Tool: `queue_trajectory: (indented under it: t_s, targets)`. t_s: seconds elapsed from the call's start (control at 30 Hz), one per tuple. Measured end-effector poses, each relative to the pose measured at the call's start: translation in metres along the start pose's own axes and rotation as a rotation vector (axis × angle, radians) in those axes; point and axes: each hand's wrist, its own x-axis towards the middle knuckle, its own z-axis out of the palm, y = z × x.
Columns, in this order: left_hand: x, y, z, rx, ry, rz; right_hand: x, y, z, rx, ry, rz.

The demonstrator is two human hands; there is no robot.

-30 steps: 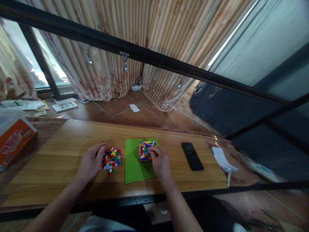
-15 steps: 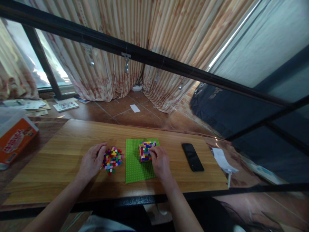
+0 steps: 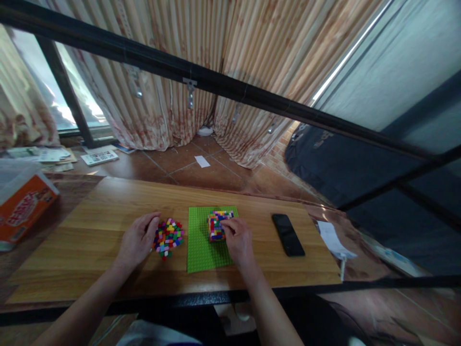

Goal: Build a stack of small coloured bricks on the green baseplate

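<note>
A light-coloured cloth (image 3: 154, 335) lies over my lap, just below the black front bar (image 3: 173, 302) of the desk (image 3: 104, 211). Both my forearms reach over that bar onto the wood-grain top.

My right hand (image 3: 239, 240) is over the green studded baseplate (image 3: 201, 257), its thumb and forefinger drawn narrow against the near right part of a block of small coloured bricks (image 3: 215, 222). The fingers hide that spot, and at this size I can't say for sure whether a loose brick sits between them. The block stands toward the far right part of the baseplate, layered in red, blue, yellow, white and other colours, leaving the left and near studs bare.

My left hand (image 3: 135, 242) rests to the left with its fingers loosely bent, the thumb close to them; I cannot tell whether it holds anything. Just beside it, between that hand and the baseplate, is a loose pile of bricks (image 3: 168, 236) in mixed colours.

To the right of the baseplate, well apart from my right hand, a black phone (image 3: 288, 234) lies flat, its screen dark. Past the right end are white papers (image 3: 332, 238); past the left end, an orange and white box (image 3: 27, 209).

Farther off, a white sheet (image 3: 202, 161) lies on the tiled floor (image 3: 169, 161), and behind it hang striped curtains (image 3: 173, 29).
</note>
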Motion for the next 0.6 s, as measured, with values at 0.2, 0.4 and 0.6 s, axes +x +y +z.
queue_trajectory:
  t_s: [0.2,0.4,0.6]
  targets:
    - [-0.0004,-0.0015,0.0007,0.008,-0.004,0.004,0.0027,0.0005,0.0015,0.052,-0.003,0.048]
    - [0.0004,0.0009,-0.0003,0.014,-0.017,-0.018,0.0022,0.0033,0.0046,0.091,0.024,0.026]
    - [0.0008,0.0022,-0.0011,0.013,-0.023,-0.015,0.0012,0.0019,0.0018,0.123,0.014,0.03]
